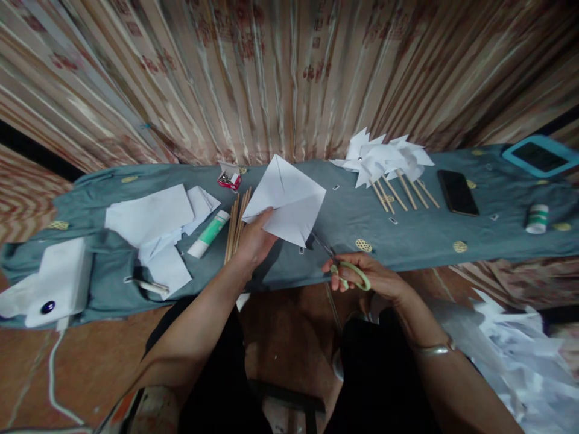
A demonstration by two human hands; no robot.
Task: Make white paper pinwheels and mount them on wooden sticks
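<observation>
While the left hand pinches a white paper square near its left corner, thumb on top, the sheet spreads out at about 1 o'clock from that hand, corner pointing to 12, a slit running in from the far corner. Right hand is curled through the green handles of the scissors, blades aimed to 10 o'clock at the sheet's near-right edge; can't tell whether the tips bite the paper or sit just beside it. Paper is therefore at 10–11 o'clock from the right hand. Around left hand: thin wooden sticks right beside it at 9–10 o'clock, glue stick past them at 9, open red box at 11, loose paper sheets farther out, 9–10. Around right hand: paper pinwheels on sticks at 12, dark phone between 1 and 2, blue-framed tablet at 2, all on the grey-green cloth.
</observation>
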